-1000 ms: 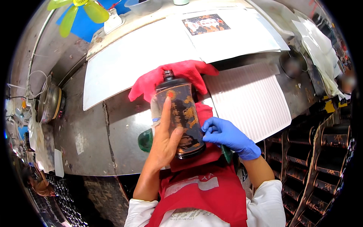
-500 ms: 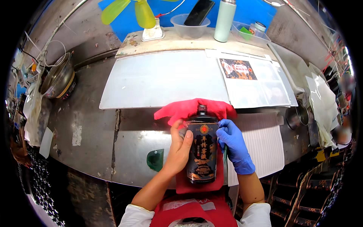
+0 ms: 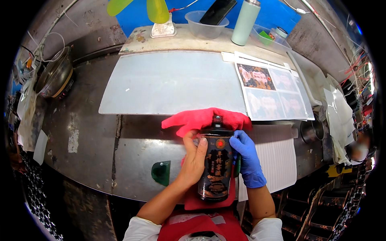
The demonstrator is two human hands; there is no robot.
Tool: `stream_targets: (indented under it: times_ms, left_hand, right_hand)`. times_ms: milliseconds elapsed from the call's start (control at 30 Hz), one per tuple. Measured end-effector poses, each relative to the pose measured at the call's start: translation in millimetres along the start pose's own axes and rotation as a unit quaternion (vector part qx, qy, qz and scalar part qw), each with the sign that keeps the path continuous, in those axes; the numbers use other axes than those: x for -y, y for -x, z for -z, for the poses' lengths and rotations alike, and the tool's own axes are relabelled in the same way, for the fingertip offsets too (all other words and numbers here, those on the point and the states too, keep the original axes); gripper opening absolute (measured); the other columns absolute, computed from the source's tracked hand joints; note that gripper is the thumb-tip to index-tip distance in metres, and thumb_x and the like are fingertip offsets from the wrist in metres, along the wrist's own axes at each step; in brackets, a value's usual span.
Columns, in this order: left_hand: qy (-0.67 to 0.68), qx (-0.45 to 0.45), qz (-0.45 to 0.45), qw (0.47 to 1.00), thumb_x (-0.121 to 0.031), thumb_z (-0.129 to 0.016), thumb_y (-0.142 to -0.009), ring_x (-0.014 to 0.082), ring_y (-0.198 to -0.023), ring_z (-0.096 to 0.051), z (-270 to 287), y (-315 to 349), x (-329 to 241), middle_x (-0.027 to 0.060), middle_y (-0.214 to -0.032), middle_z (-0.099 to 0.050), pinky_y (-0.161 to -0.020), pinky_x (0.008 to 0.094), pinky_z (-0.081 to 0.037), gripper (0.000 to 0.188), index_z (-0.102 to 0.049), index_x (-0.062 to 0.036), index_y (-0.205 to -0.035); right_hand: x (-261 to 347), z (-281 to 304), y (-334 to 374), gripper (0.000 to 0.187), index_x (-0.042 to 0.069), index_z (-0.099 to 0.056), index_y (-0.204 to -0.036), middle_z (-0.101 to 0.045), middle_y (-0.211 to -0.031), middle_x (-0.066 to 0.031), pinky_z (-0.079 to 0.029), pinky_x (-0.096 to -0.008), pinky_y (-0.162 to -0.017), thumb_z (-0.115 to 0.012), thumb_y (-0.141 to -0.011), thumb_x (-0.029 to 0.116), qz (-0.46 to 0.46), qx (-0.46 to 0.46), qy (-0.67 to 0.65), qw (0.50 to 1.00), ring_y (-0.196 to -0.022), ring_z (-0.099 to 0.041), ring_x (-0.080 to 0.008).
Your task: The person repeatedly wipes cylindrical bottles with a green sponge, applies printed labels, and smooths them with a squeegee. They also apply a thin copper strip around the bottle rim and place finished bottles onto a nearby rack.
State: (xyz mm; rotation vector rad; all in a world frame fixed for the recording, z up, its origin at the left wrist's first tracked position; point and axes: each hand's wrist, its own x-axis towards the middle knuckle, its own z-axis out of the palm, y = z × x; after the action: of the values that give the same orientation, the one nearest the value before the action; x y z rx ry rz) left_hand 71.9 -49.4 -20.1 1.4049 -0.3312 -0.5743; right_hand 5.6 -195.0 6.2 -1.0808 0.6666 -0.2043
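A dark bottle (image 3: 216, 170) with a black and copper-coloured label lies tilted in front of me, its neck pointing away. My bare left hand (image 3: 195, 156) grips its left side, thumb on the front near the shoulder. At the upper right edge of the label, my blue-gloved right hand (image 3: 247, 160) is closed, thumb and forefinger against the bottle. A green scraper (image 3: 237, 165) shows between that glove and the bottle, apparently held by the curled fingers. Behind the bottle neck a pink cloth (image 3: 189, 120) is bunched up. Another green flat piece (image 3: 161, 173) lies left of my left forearm.
Beyond the cloth lies a pale board (image 3: 173, 82), with printed sheets (image 3: 263, 103) on its right. White ribbed sheeting (image 3: 275, 156) is right of my glove. At the back stand a fan (image 3: 163, 28), a plastic bowl (image 3: 197, 30) with a phone, and a flask (image 3: 246, 22). A metal pot (image 3: 56, 76) sits left.
The whole view has turned slightly. Both hands keep nearly the same hold on the bottle, and more of the green scraper shows beside the glove.
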Motion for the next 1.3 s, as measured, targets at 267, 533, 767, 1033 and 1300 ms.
stream_targets:
  times_ms: [267, 533, 767, 1033, 1300]
  left_hand:
    - [0.013, 0.003, -0.011, 1.000, -0.039, -0.035, -0.097, 0.0265, -0.116, -0.040, -2, -1, -2, 0.0209, -0.122, -0.038, -0.098, 0.0330, -0.030, 0.055, -0.021, 0.0041, -0.129]
    - [0.029, -0.012, -0.005, 1.000, -0.039, -0.037, -0.097, 0.0266, -0.114, -0.041, -3, 4, -4, 0.0207, -0.123, -0.038, -0.099, 0.0331, -0.030, 0.057, -0.020, 0.0048, -0.129]
    - [0.084, -0.004, 0.033, 0.996, -0.039, -0.037, -0.096, 0.0253, -0.114, -0.041, 0, 1, 5, 0.0188, -0.125, -0.037, -0.098, 0.0324, -0.031, 0.055, -0.021, 0.0006, -0.131]
    - [0.006, -0.035, 0.003, 0.999, -0.029, -0.045, -0.094, 0.0287, -0.108, -0.050, 47, 29, 4, 0.0188, -0.123, -0.046, -0.092, 0.0349, -0.040, 0.045, -0.034, -0.0022, -0.128]
    - [-0.448, -0.127, -0.085, 0.881, -0.017, -0.061, -0.083, 0.0356, -0.104, -0.050, 97, 81, 18, 0.0231, -0.115, -0.052, -0.090, 0.0397, -0.039, 0.037, -0.053, -0.0015, -0.116]
  right_hand:
    - [-9, 23, -12, 0.037, 0.012, -0.053, -0.090, -0.049, -0.063, 0.0048, -0.031, -0.0186, -0.038, -0.056, -0.085, 0.048, -0.063, 0.045, -0.063, 0.995, -0.045, -0.041, -0.0048]
    - [37, 47, 56, 0.035, 0.004, -0.050, -0.109, -0.057, -0.098, -0.0081, -0.052, -0.0303, -0.072, -0.062, -0.077, -0.001, 0.068, -0.033, 0.091, 0.993, -0.081, -0.060, -0.0160]
    - [59, -23, 41, 0.031, 0.010, -0.065, -0.102, -0.065, -0.087, -0.0094, -0.051, -0.0295, -0.068, -0.072, -0.072, 0.009, 0.383, 0.175, 0.516, 0.746, -0.075, -0.064, -0.0218]
    - [110, -32, -11, 0.022, 0.002, -0.064, -0.097, -0.066, -0.093, -0.0068, -0.050, -0.0245, -0.076, -0.067, -0.076, 0.001, 0.348, 0.067, 0.330, 0.875, -0.085, -0.062, -0.0109]
    - [101, -5, 13, 0.025, 0.000, -0.060, -0.102, -0.064, -0.091, -0.0047, -0.048, -0.0239, -0.077, -0.064, -0.078, 0.004, 0.279, 0.020, 0.217, 0.935, -0.086, -0.058, -0.0100]
